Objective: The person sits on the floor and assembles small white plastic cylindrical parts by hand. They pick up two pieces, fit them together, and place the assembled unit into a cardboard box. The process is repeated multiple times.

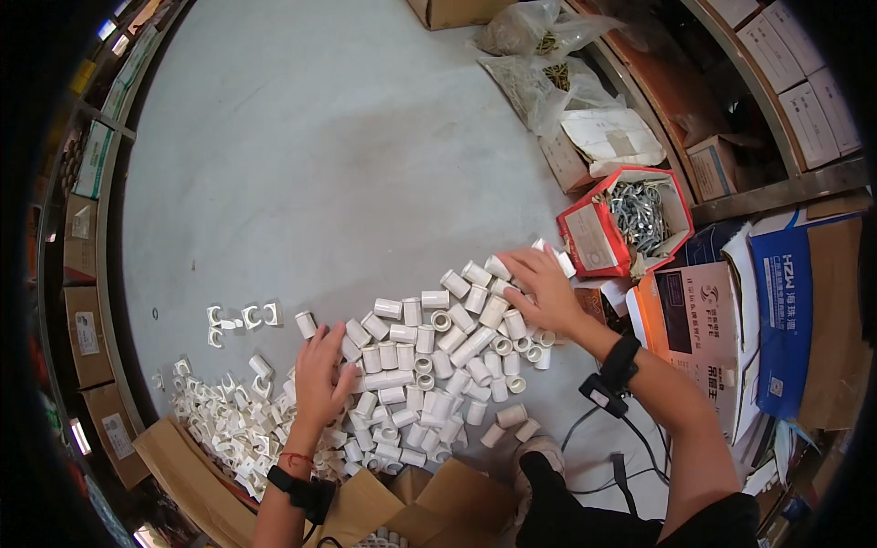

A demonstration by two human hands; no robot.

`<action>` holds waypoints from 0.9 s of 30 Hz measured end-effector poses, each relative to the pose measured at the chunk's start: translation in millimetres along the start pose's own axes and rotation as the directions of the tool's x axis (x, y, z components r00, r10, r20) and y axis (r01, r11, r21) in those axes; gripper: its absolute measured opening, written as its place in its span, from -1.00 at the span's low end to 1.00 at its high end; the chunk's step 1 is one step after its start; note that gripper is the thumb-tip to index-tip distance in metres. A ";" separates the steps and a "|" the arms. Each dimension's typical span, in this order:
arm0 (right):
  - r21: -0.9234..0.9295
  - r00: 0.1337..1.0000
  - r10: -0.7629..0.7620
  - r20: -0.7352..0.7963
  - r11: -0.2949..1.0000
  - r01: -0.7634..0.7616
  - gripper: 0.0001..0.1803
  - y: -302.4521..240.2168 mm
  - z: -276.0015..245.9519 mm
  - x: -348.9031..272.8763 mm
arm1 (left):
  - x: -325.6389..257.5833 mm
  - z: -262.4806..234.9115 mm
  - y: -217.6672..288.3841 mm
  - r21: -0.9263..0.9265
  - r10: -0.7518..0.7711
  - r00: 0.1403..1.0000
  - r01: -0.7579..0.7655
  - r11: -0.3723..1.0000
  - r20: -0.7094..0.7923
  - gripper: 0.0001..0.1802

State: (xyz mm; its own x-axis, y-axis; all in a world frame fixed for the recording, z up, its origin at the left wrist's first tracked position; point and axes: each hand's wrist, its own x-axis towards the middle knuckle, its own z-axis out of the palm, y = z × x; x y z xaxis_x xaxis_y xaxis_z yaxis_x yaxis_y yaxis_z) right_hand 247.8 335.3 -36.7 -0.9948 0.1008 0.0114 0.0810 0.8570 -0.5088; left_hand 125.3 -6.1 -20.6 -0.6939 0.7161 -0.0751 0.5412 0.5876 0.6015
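White plastic pipe couplings [425, 342] lie in a wide heap on the grey floor between my hands. My left hand [322, 376] is at the heap's left edge, fingers stretched out and apart, touching the outer couplings. One coupling [306, 324] lies just beyond its fingertips. At the upper right edge, my right hand [545, 290] rests with fingers extended against the couplings; a few pieces are partly hidden behind it. No coupling is plainly gripped in either hand. White plastic pipe clips [242, 425] form another pile left of my left hand, and several loose clips [251, 315] lie farther away.
An opened cardboard box [457, 502] stands near me, beside my shoe [539, 449]. A red box of metal hooks [639, 215] and plastic bags [553, 82] line the right side. Shelves with boxes [87, 333] run along the left. Black cables [639, 443] trail by my right forearm.
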 end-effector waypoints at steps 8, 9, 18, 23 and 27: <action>0.158 0.995 -0.102 0.018 0.983 0.098 -0.54 -31.8 2.0 -51.6 | 1.8 -0.7 -1.1 -0.013 0.007 1.000 -0.007 1.000 -0.004 -0.42; 0.162 0.991 -0.120 0.054 0.981 0.110 -0.59 -33.9 1.5 -56.0 | 1.8 -0.9 -1.4 -0.017 0.004 1.000 -0.004 1.000 0.000 -0.42; -0.122 0.956 0.148 -0.254 0.975 -0.184 -0.62 -0.8 -8.7 -2.3 | 16.4 -16.6 -15.7 0.190 -0.136 0.980 0.163 0.968 -0.148 -0.48; -0.132 0.977 0.192 -0.095 0.970 -0.203 -0.59 -8.1 9.0 -27.7 | 25.4 -13.9 -40.9 0.077 -0.267 0.962 0.271 0.959 -0.060 -0.50; 0.015 0.981 0.180 -0.067 0.984 -0.179 -0.59 -28.2 19.2 -55.5 | 17.5 -8.6 -43.7 0.040 -0.117 0.993 0.118 0.992 -0.035 -0.54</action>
State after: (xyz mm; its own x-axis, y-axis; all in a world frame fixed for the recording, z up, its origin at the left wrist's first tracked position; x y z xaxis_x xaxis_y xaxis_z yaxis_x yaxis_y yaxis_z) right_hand 299.6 295.9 -39.6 -0.9578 0.2867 -0.0227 0.2569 0.8175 -0.5154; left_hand 85.4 -22.4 -41.4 -0.7689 0.6286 -0.1167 0.4738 0.6828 0.5562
